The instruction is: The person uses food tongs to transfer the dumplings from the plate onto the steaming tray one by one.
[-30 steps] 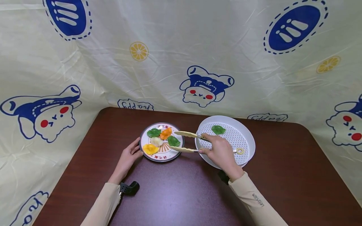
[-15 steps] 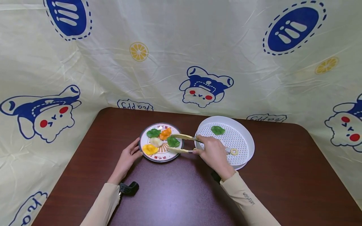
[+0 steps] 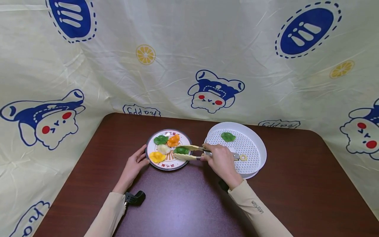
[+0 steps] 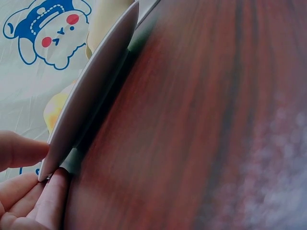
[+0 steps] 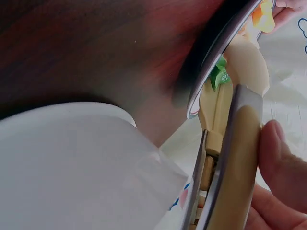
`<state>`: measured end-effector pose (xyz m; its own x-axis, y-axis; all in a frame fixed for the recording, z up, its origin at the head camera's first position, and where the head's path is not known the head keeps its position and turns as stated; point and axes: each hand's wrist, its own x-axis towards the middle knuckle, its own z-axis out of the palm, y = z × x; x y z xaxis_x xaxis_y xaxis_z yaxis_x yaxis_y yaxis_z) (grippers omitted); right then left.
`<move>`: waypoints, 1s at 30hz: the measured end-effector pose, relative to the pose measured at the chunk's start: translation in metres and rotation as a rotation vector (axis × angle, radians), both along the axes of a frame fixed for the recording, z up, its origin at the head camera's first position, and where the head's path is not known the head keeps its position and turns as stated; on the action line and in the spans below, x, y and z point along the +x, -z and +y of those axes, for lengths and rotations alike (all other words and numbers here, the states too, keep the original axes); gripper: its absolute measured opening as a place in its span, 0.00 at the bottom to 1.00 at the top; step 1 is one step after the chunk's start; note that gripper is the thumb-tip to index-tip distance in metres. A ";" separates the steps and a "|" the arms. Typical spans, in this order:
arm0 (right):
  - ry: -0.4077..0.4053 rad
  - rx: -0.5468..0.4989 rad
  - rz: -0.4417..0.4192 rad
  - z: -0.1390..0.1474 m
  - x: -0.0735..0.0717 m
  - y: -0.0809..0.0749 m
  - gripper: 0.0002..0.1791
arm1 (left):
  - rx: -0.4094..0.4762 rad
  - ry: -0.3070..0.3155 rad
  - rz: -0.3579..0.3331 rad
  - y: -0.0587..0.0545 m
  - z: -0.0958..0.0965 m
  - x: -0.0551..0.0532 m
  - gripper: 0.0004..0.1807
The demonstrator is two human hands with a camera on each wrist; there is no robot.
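My left hand (image 3: 133,169) pinches the left rim of a round printed plate (image 3: 169,168). In the left wrist view the thumb lies above the plate's edge (image 4: 91,91) and the fingers beneath it. My right hand (image 3: 222,161) holds cream-tipped metal tongs (image 3: 185,157), which reach over the plate from the right. Between the tong tips lies a dumpling-shaped green piece (image 3: 180,150), partly covered by the upper tip. Also on the plate are another green piece (image 3: 161,140), an orange one (image 3: 173,140), a white one (image 3: 163,149) and a yellow one (image 3: 157,156).
Right of the plate stands a round white tray (image 3: 259,144) with a perforated base, under my right hand. A single green piece (image 3: 228,137) lies in it. Behind the brown table (image 3: 296,184) hangs a printed cloth (image 3: 165,85).
My right hand has moved left and the tongs further over the plate. Their tips have come closer together around the green piece. The left hand and plate have stayed in place.
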<state>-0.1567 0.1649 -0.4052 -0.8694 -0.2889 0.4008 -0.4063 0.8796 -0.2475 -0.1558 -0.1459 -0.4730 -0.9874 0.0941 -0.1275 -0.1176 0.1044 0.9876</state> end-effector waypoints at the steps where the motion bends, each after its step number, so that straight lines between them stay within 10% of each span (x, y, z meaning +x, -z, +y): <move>1: 0.000 -0.002 0.002 0.000 0.000 0.000 0.22 | -0.002 -0.001 -0.001 0.000 0.000 0.000 0.36; 30: 0.015 -0.065 0.023 0.027 -0.004 -0.021 0.24 | 0.022 0.001 0.010 -0.001 0.000 0.001 0.36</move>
<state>-0.1606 0.1921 -0.3846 -0.8637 -0.2487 0.4384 -0.3998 0.8677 -0.2953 -0.1552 -0.1458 -0.4720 -0.9884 0.0977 -0.1160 -0.1081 0.0824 0.9907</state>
